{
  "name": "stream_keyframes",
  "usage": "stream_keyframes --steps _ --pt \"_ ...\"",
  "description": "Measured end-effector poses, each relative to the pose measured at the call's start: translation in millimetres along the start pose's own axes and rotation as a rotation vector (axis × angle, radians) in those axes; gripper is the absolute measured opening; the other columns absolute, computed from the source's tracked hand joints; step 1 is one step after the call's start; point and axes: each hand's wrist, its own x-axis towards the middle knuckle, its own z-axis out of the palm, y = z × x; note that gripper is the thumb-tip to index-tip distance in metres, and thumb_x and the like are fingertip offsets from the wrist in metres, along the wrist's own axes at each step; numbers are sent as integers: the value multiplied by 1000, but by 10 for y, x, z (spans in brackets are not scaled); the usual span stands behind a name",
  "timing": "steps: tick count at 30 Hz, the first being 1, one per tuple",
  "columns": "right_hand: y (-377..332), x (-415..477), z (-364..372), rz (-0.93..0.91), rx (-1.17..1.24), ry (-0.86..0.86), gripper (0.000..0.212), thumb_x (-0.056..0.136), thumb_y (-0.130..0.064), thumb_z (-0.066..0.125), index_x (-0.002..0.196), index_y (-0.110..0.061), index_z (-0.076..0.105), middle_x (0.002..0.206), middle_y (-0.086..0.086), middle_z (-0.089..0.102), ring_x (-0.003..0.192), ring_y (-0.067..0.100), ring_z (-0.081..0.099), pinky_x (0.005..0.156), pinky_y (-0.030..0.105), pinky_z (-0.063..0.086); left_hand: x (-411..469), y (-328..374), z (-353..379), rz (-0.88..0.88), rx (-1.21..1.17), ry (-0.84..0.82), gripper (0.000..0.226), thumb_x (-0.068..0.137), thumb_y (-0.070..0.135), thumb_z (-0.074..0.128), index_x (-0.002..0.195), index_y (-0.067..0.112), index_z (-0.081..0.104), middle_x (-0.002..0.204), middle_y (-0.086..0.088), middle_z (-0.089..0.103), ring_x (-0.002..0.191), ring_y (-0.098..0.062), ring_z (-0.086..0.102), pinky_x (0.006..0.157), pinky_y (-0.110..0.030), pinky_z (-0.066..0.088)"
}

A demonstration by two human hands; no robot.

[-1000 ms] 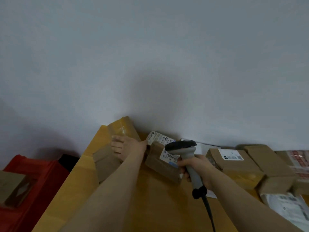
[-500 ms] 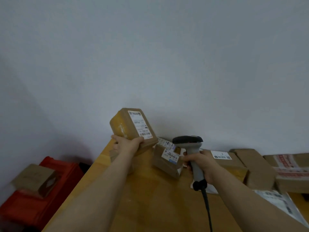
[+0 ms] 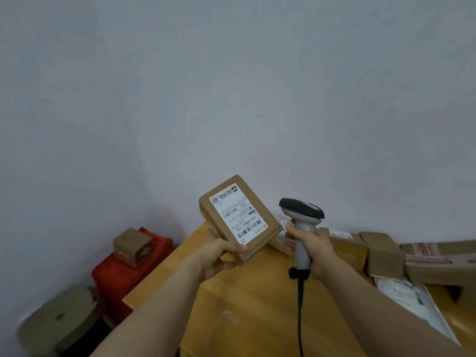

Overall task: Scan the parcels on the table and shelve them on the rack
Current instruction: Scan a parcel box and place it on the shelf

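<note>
Holding flat brown cardboard parcel (image 3: 239,220) above wooden bench (image 3: 244,300), left hand (image 3: 219,253) fingers clamp its lower edge; right hand (image 3: 309,247) fingers wrap grey handheld scanner (image 3: 301,215). Advice: square scanner to white label (image 3: 238,213), steady.

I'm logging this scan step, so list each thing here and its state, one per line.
Left hand: gripping the parcel.
Parcel: lifted off the table, label facing the camera.
Right hand: gripping the scanner.
Scanner: raised beside the parcel.
Boxes on table: lying flat, closed.
</note>
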Motion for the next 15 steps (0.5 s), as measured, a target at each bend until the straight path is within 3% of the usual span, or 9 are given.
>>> stream_keyframes --steps 4,9,12,14,15 --pt "57 -357 215 52 111 -123 60 66 -19 82 121 -10 58 111 15 67 107 34 63 72 44 56 -430 -15 -36 33 8 -70 60 66 -4 81 106 31 55 109 4 73 112 -21 62 91 -50 54" --pt "197 -649 347 75 188 -140 61 57 -11 83 114 -6 62 104 19 71 95 34 68 68 43 58 -669 -155 -138 32 -42 -31 100 60 2 87 130 39 27 118 -4 66 110 -29 63 88 -53 54" --pt "338 -718 310 91 164 -69 53 66 -3 82 115 -7 60 107 19 70 95 34 68 72 44 58 -677 -290 -213 -68 -149 10 110 62 40 88 141 48 13 127 -15 54 115 -44 55 86 -62 50" --pt "471 -730 267 113 123 7 46 71 2 78 113 -4 59 104 21 69 88 34 69 65 39 58 -660 -365 -246 -168 -169 31 100 65 67 72 144 46 16 136 -19 45 126 -49 42 84 -63 45" --pt "552 -733 252 121 80 47 41 74 4 75 111 -2 59 101 21 69 83 32 70 60 36 57 -638 -424 -265 -198 -162 42 94 68 71 66 145 43 19 137 -18 45 127 -48 41 84 -63 45"
